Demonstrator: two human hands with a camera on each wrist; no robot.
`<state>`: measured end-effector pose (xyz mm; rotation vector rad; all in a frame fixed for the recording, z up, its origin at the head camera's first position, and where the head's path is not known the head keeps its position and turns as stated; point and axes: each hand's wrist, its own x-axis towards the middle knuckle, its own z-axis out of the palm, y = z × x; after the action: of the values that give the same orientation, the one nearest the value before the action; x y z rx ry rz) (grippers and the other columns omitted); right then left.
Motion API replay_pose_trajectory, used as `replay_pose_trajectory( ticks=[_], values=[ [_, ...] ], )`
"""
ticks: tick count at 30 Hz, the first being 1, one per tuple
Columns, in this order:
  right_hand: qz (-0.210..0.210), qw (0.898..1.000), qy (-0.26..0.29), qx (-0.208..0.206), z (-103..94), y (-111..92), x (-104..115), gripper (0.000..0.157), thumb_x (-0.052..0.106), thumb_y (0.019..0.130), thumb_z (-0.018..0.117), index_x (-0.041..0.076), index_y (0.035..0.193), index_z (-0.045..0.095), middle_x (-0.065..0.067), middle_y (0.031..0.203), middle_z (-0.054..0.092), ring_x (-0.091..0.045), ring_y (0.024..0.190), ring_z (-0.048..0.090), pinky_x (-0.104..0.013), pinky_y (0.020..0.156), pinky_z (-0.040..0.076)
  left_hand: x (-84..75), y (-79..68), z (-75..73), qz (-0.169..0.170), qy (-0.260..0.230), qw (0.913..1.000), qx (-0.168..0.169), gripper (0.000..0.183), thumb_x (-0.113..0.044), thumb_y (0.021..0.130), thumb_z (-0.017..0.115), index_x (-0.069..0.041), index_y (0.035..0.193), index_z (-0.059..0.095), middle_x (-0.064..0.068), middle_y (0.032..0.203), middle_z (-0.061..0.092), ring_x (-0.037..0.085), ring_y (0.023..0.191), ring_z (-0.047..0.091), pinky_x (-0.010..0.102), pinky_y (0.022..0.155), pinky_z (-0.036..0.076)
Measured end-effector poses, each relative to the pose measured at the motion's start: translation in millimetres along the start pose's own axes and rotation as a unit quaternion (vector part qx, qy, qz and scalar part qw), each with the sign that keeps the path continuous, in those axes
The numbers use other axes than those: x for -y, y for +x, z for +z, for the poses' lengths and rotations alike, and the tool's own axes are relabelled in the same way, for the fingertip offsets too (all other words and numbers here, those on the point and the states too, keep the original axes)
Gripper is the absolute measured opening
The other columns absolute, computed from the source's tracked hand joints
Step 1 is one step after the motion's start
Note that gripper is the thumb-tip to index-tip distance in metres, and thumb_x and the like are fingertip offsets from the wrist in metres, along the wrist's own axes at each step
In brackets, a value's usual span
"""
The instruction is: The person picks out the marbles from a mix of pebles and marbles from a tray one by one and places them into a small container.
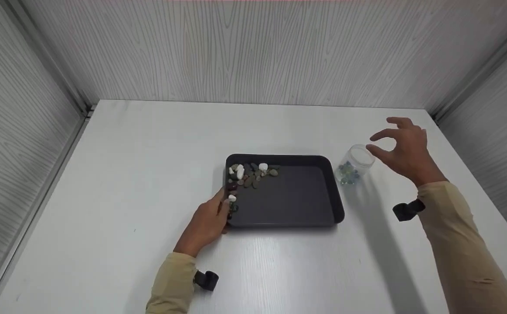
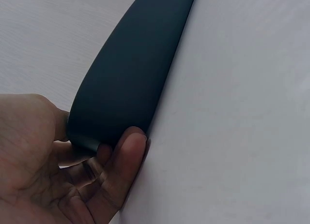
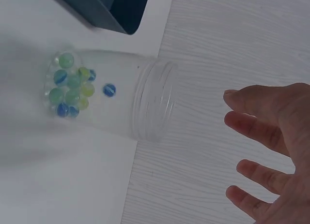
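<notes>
A dark rectangular tray [image 1: 297, 196] lies on the table, with pebbles [image 1: 253, 176] and dark marble-like pieces [image 1: 232, 210] along its left side. My left hand [image 1: 207, 220] grips the tray's left wall near the front corner. In the left wrist view, its fingers [image 2: 128, 154] curl around the dark wall. A clear jar [image 1: 358, 159] stands just right of the tray, holding green, yellow and blue glass marbles [image 3: 68, 88]. One blue marble [image 3: 109, 90] shows higher up, apart from the others. Above the jar's open mouth is my right hand [image 1: 403, 146], fingers spread and holding nothing.
The white table [image 1: 148, 152] meets a wood-grain panel [image 1: 257, 52] at the back, with more panels at left and right. Both wrists carry small black cameras [image 1: 408, 210]. The jar stands close to the tray's right wall.
</notes>
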<state>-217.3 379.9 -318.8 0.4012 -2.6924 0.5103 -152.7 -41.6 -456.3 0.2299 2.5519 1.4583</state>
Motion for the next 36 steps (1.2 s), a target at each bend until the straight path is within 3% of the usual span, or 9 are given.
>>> replay_pose_trajectory(
  ticks=[7, 15, 26, 36],
  values=[
    [-0.059, 0.998, 0.023, -0.017, 20.9, 4.0, 33.0, 0.013, 0.008, 0.085, 0.081, -0.001, 0.093, 0.078, -0.033, 0.137, 0.051, -0.055, 0.126, 0.044, -0.077, 0.102, 0.017, -0.6, -0.3, -0.4, 0.003, 0.003, 1.0, -0.004, 0.054, -0.023, 0.111, 0.038, -0.01, 0.162, 0.024, 0.008, 0.095, 0.065, 0.014, 0.064, 0.065, 0.045, 0.085, 0.051],
    [-0.077, 0.995, 0.035, 0.05, 58.3, 6.2, 81.7, 0.014, 0.017, 0.087, 0.081, 0.005, 0.096, 0.079, -0.025, 0.143, 0.05, -0.046, 0.134, 0.041, -0.077, 0.108, 0.007, 0.5, 1.3, 0.5, 0.004, 0.0, 1.0, -0.001, 0.054, -0.023, 0.111, 0.038, -0.009, 0.162, 0.024, 0.008, 0.093, 0.065, 0.015, 0.064, 0.064, 0.046, 0.09, 0.049],
    [-0.138, 0.984, 0.012, 0.11, 116.5, 5.0, 146.7, 0.014, 0.024, 0.09, 0.08, 0.013, 0.099, 0.08, -0.017, 0.146, 0.05, -0.041, 0.129, 0.046, -0.076, 0.11, 0.012, 1.8, -0.1, -0.9, 0.013, -0.008, 0.9999, 0.002, 0.055, -0.022, 0.111, 0.038, -0.008, 0.162, 0.022, 0.007, 0.092, 0.064, 0.015, 0.063, 0.064, 0.046, 0.09, 0.05],
    [-0.171, 0.974, 0.012, 0.148, 152.5, -1.0, 186.1, 0.014, 0.024, 0.088, 0.082, 0.015, 0.099, 0.081, -0.014, 0.144, 0.053, -0.036, 0.135, 0.045, -0.076, 0.109, 0.017, 2.2, 1.8, 0.1, 0.016, 0.006, 0.9998, -0.001, 0.054, -0.021, 0.111, 0.038, -0.01, 0.162, 0.025, 0.005, 0.083, 0.062, 0.014, 0.06, 0.064, 0.042, 0.081, 0.052]
  ],
)
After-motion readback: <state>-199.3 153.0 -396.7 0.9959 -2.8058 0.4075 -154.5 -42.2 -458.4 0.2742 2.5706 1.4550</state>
